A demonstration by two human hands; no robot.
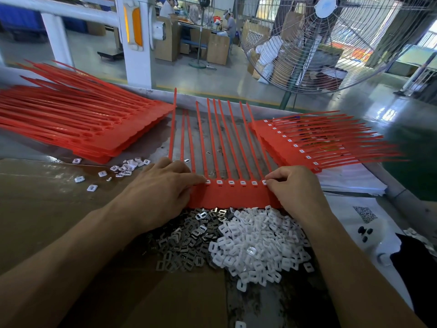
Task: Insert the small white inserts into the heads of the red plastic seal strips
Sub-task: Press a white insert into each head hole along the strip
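A comb of red seal strips lies flat on the table in front of me, tails pointing away. Several of its heads hold white inserts. My left hand rests on the comb's left end, with a fingertip pressing the leftmost visible insert. My right hand has curled fingers that press down on the rightmost head; what they pinch I cannot tell. A heap of loose white inserts lies just below the comb, beside a heap of grey metal clips.
A stack of red strips with empty heads lies at the left. A stack with filled heads lies at the right. Several assembled inserts are scattered left of my hand. A large fan stands beyond the table edge.
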